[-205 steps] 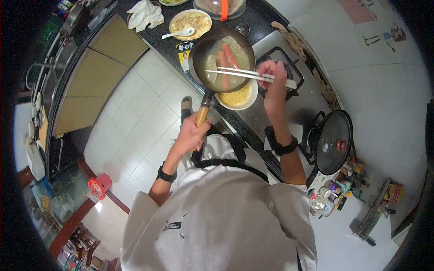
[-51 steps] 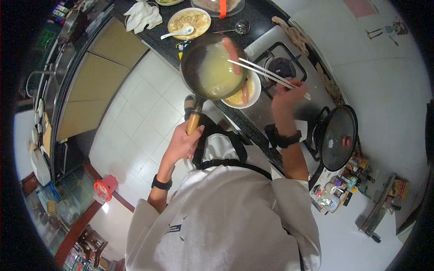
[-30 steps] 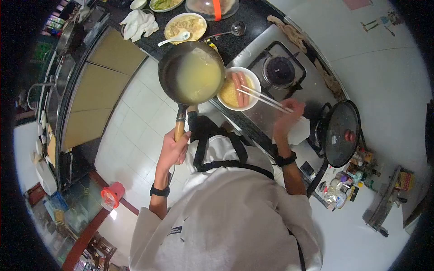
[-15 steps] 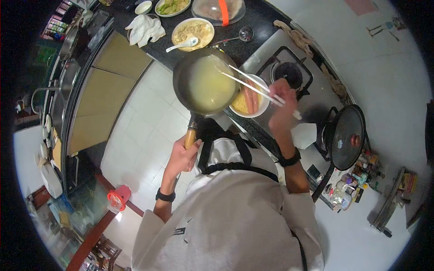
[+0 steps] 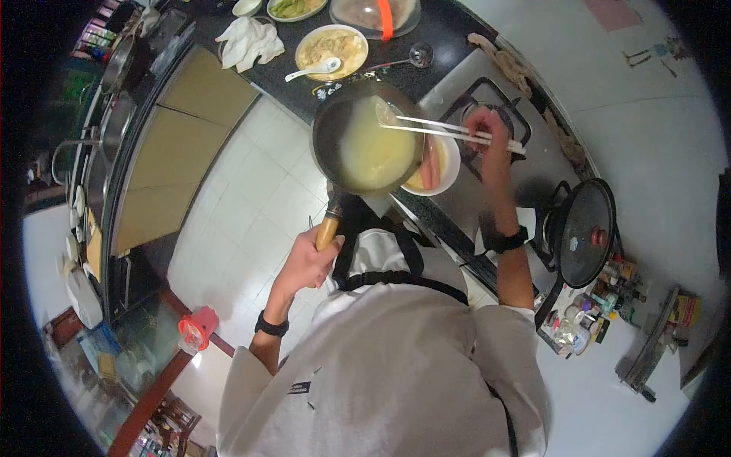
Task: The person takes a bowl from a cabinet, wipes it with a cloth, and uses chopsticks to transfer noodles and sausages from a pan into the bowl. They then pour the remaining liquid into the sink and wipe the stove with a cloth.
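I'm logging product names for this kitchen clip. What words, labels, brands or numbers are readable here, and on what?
Nothing here reads with certainty.
Black tag on the shirt back: white lettering, too small.
Packet on the counter behind the pan in the left hand: print blurred.
Chopsticks in the right hand: no marking visible.
Bottles and jars beside the stove: labels too small.
Yellow box at far right: blurred.

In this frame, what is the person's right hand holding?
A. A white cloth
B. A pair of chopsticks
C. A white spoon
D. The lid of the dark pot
B: the right hand grips a pair of chopsticks with the tips reaching over the pan. The left hand holds the pan by its handle, over the white bowl.
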{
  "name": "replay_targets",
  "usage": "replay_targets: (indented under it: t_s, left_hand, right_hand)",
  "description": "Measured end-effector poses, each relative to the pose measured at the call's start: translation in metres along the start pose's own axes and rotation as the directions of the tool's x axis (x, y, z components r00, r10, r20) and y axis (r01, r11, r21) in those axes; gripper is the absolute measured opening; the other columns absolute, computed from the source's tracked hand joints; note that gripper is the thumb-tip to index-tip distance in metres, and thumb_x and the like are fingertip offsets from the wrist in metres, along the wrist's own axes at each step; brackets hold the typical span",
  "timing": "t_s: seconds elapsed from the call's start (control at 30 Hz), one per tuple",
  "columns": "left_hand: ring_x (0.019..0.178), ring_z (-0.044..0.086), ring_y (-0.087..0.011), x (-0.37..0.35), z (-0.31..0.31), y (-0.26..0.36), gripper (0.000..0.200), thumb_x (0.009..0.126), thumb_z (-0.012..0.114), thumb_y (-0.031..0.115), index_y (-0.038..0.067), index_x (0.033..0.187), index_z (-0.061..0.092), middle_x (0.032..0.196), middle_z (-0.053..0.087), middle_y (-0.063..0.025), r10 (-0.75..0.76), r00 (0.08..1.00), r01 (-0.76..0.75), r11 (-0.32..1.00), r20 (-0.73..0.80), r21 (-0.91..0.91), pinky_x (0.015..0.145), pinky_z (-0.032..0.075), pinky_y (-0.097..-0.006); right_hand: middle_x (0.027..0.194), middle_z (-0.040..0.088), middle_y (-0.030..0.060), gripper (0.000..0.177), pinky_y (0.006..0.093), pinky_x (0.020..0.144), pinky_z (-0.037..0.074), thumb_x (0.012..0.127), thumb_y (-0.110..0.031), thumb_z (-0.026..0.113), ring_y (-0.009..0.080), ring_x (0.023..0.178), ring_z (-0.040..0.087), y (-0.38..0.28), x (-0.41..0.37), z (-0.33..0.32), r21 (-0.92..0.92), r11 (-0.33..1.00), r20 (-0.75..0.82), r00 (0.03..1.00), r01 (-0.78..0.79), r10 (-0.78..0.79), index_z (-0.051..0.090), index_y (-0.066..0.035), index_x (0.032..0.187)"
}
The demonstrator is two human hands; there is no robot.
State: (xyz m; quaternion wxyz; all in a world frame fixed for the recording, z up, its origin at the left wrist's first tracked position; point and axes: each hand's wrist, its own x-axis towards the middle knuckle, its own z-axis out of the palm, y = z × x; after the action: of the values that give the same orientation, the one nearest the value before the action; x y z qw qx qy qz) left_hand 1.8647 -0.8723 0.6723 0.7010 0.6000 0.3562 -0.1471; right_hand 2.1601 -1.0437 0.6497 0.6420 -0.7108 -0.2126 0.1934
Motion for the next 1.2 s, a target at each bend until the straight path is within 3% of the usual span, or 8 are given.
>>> replay_targets:
  t_s: [0.33,0.53,0.77,0.87,0.93,1.2]
  left_hand:
    - [0.029,0.04,-0.0073,-0.002,-0.003,0.005,0.02,0.089,0.054,0.017,0.005,0.077,0.045,0.042,0.043,0.0017,0.016,1.0,-0.017,1.0,0.014,0.015,0.028,0.028,-0.0237]
    - [0.03,0.039,-0.0068,-0.002,-0.003,0.006,0.022,0.089,0.055,0.019,0.006,0.075,0.044,0.042,0.042,0.0027,0.003,1.0,-0.004,0.999,0.017,0.052,0.029,0.028,-0.0233]
    - [0.031,0.04,-0.0063,-0.002,-0.004,0.006,0.023,0.089,0.055,0.02,0.005,0.076,0.045,0.043,0.043,0.003,-0.017,1.0,0.016,0.996,0.013,0.086,0.03,0.029,-0.023]
    - [0.031,0.041,-0.0062,-0.001,-0.008,0.004,0.023,0.089,0.056,0.021,0.004,0.077,0.046,0.044,0.043,0.0029,-0.005,1.0,0.003,0.997,0.026,0.082,0.03,0.029,-0.0229]
    - [0.031,0.041,-0.0061,0.0,-0.008,0.003,0.023,0.089,0.056,0.021,0.004,0.077,0.047,0.044,0.043,0.0029,0.004,0.999,-0.007,0.996,0.031,0.085,0.03,0.029,-0.0228]
    - [0.03,0.039,-0.0051,-0.004,-0.007,0.001,0.018,0.088,0.055,0.018,0.003,0.081,0.047,0.046,0.043,0.0035,0.002,0.999,-0.006,0.996,0.05,0.085,0.029,0.03,-0.0217]
  right_hand:
    - [0.065,0.049,-0.001,0.051,0.0228,0.051,0.03,0.093,-0.051,0.029,0.0067,0.056,0.04,0.005,0.019,-0.015,0.027,1.0,0.175,0.984,0.009,-0.013,0.048,-0.01,0.071]
    - [0.066,0.049,0.0003,0.057,0.0237,0.053,0.032,0.093,-0.053,0.021,0.0092,0.057,0.041,-0.014,0.027,-0.019,0.07,0.996,0.348,0.937,-0.055,0.027,0.048,-0.009,0.07]
    - [0.069,0.049,0.0029,0.062,0.0245,0.056,0.035,0.094,-0.054,0.015,0.011,0.06,0.044,-0.05,0.034,-0.038,0.041,0.997,0.409,0.91,0.058,-0.07,0.048,-0.007,0.07]
    - [0.07,0.049,0.0039,0.061,0.0258,0.06,0.038,0.095,-0.052,0.017,0.0129,0.063,0.048,-0.064,0.033,-0.038,-0.116,0.979,0.467,0.879,0.168,-0.096,0.048,-0.004,0.073]
    - [0.069,0.048,0.0047,0.054,0.0269,0.062,0.039,0.097,-0.047,0.025,0.0145,0.065,0.048,-0.076,0.031,-0.029,-0.247,0.869,0.55,0.801,0.428,-0.238,0.047,-0.003,0.075]
    - [0.069,0.047,0.0073,0.035,0.0289,0.06,0.04,0.097,-0.029,0.034,0.0165,0.062,0.047,-0.075,0.028,-0.005,-0.208,0.823,0.665,0.694,0.528,-0.277,0.045,-0.002,0.077]
